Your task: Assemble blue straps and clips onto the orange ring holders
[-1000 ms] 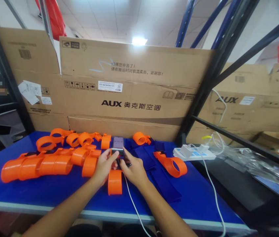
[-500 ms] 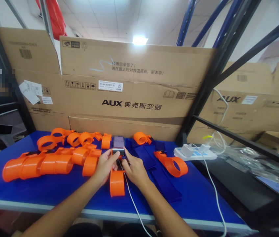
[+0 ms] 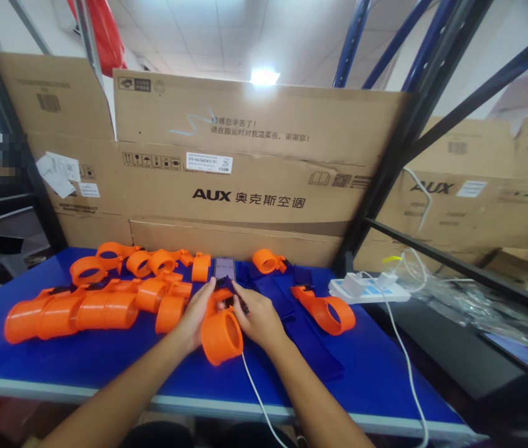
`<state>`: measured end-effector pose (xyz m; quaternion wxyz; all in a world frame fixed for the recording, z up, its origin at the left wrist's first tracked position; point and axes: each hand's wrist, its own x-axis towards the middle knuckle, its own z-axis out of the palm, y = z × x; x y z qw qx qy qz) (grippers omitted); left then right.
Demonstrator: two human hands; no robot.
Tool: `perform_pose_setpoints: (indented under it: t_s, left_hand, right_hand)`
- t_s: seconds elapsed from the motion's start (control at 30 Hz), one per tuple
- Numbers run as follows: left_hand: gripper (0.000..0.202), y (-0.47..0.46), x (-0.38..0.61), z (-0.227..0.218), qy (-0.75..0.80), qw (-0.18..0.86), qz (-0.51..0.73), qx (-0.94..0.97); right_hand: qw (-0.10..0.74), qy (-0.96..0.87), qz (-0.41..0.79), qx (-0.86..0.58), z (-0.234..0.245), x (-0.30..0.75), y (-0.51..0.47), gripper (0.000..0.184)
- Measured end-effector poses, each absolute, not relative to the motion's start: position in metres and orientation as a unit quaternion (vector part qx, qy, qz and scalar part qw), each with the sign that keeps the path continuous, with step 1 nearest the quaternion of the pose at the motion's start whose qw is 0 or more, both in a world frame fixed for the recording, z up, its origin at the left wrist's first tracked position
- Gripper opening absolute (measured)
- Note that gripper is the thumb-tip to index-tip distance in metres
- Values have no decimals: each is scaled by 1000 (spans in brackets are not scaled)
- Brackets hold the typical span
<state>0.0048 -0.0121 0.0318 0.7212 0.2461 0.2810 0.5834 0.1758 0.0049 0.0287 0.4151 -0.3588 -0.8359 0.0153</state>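
Note:
In the middle of the blue table, my left hand (image 3: 198, 311) is closed on an orange ring-shaped plastic holder (image 3: 220, 339) with a black piece at its far end. The holder's ring hangs tilted towards me, its round opening facing right. My right hand (image 3: 260, 317) is closed at the holder's black end, with a small black part (image 3: 244, 306) showing between its fingers. A white cable (image 3: 254, 386) runs up from the table's front edge and disappears behind the ring. Just beyond my fingertips lies a phone-like device (image 3: 225, 267) with a lit screen.
Several orange holders (image 3: 105, 308) lie in rows at the left, and another orange holder (image 3: 334, 314) lies at the right. Dark blue flat pieces (image 3: 317, 348) lie beside my right arm. A white power strip (image 3: 369, 288) sits by the black post. Tall cardboard (image 3: 245, 168) stands behind.
The orange holder has turned in my hands, so its ring now shows its opening to the right. Its far end has tipped, and the pale-edged face no longer shows.

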Motion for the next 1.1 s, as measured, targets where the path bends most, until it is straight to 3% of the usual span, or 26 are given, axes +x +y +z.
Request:
perform_pose_setpoints:
  t_s: [0.2,0.67,0.93,1.1]
  left_hand:
    - [37,-13,7,29,280,724,575,258]
    - [33,-11,6,25,263,713,553,342]
    - [35,-11,4,24,284,701,559,339]
    - [38,-14,6,30,315,660,605,315]
  right_hand:
    - [352,-854,-68,-377,27,175,2,47]
    - [308,-853,-156,-392,22,169,-1,27]
    - [336,-853,-129,-378,23,168,-4,28]
    - [383,-848,-45,-364,31,175,0,35]
